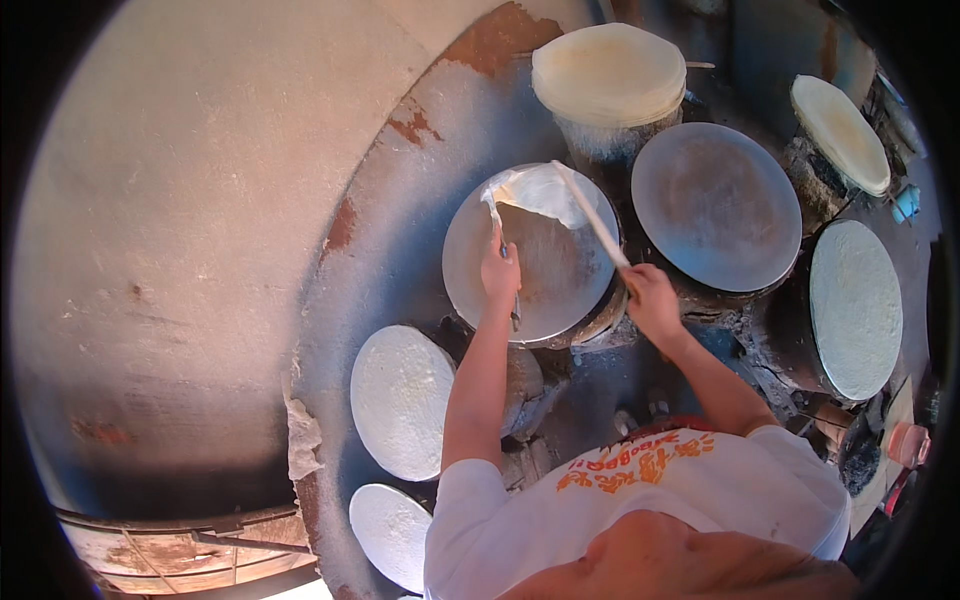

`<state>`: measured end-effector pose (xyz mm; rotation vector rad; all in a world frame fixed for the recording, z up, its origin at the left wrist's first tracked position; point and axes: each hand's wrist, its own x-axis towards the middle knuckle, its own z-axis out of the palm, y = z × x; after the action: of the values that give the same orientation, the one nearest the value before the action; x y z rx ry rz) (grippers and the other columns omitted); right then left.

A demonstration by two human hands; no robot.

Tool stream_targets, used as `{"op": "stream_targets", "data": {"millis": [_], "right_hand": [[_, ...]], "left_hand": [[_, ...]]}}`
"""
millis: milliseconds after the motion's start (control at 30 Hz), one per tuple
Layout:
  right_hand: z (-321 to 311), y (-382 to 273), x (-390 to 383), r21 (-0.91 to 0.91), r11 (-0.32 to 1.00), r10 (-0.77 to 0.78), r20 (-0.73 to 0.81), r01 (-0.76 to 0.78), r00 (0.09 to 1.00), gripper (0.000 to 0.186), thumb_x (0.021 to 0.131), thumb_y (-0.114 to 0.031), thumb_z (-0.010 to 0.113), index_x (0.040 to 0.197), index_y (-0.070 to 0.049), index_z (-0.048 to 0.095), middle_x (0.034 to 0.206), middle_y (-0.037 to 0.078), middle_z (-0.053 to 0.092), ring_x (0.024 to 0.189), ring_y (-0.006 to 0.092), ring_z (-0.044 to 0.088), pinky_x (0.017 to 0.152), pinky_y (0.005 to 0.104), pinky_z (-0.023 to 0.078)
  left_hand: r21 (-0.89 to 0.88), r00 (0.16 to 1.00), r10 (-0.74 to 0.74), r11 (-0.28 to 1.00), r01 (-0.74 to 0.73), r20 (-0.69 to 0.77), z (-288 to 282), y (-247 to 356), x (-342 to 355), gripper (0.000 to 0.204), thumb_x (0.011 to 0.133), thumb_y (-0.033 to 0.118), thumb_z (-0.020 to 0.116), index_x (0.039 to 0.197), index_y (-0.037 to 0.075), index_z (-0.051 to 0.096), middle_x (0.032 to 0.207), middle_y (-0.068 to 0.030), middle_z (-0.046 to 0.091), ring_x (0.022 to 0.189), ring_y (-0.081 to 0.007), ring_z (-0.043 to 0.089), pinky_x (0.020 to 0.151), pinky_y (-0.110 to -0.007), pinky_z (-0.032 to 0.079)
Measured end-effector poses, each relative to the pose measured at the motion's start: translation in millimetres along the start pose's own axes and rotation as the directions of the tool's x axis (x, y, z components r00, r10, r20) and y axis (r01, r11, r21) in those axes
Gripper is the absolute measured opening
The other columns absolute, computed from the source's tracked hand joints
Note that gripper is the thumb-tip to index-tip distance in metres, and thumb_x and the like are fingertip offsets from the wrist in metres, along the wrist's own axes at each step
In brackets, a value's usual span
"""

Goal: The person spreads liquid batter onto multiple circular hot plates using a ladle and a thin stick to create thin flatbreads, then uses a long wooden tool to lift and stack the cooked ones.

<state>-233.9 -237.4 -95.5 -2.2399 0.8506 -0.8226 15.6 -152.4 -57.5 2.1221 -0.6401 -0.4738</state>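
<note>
A round griddle stands in front of me. Along its far side lies a soft white sheet of dough or batter, with brown metal bare below it. My left hand is closed around a slim metal tool at the griddle's left half; the tool's far end touches the sheet's left end, and its exact kind is unclear. My right hand grips a long flat wooden stick, slanting over the griddle's right side. The stick's tip reaches the sheet's far right edge.
To the right is a bare griddle. White-coated griddles stand at left, lower left and far right. Stacks of thin round flatbreads sit behind and at upper right. A large curved tan surface fills the left.
</note>
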Motion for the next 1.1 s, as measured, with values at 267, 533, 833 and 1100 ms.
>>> {"op": "stream_targets", "data": {"millis": [267,533,833,1100], "right_hand": [[1.7,-3.2,42.1,-0.086,0.995,-0.048,-0.004,0.047,0.999,0.033,0.067,-0.001,0.053,0.098,-0.007,0.063,0.095,0.009,0.058,0.093,0.0291,0.055,0.078,0.0374,0.047],[27.8,-27.8,75.5,-0.030,0.987,-0.160,0.017,0.161,0.987,0.035,0.067,-0.001,0.053,0.099,-0.009,0.064,0.092,0.007,0.060,0.090,0.0303,0.056,0.077,0.0387,0.047],[18.7,-29.9,89.4,-0.001,0.982,-0.186,0.100,0.187,0.977,0.033,0.066,0.001,0.055,0.095,-0.008,0.065,0.093,0.009,0.061,0.087,0.0308,0.056,0.076,0.0377,0.047],[44.9,-15.9,119.9,-0.010,0.954,-0.283,0.310,0.301,0.907,0.027,0.067,0.000,0.054,0.092,-0.007,0.063,0.089,0.011,0.059,0.089,0.0321,0.054,0.075,0.0399,0.047]], "left_hand": [[0.600,0.928,0.333,0.782,-0.172,-0.168,-35.3,-59.9,2.1,0.051,0.086,0.023,0.050,0.136,0.025,0.036,0.086,-0.0165,0.064,0.074,-0.0349,0.062,0.064,-0.046,0.048],[0.474,0.783,0.527,0.810,-0.345,-0.330,-70.4,-84.8,-2.6,0.052,0.088,0.017,0.048,0.138,0.019,0.032,0.070,-0.0138,0.061,0.055,-0.0263,0.059,0.051,-0.040,0.046],[-0.861,0.944,-0.323,0.457,0.222,0.072,-81.4,-29.7,-73.4,0.039,0.093,0.016,0.046,0.130,0.027,0.041,0.059,0.0022,0.037,0.039,-0.0057,0.031,0.034,-0.019,0.030],[-0.658,0.876,0.297,-0.579,0.482,0.380,-77.8,-14.8,-115.7,0.032,0.095,0.033,0.041,0.078,0.007,0.047,0.054,0.0033,0.031,0.038,-0.0058,0.029,0.033,-0.019,0.027]]}}
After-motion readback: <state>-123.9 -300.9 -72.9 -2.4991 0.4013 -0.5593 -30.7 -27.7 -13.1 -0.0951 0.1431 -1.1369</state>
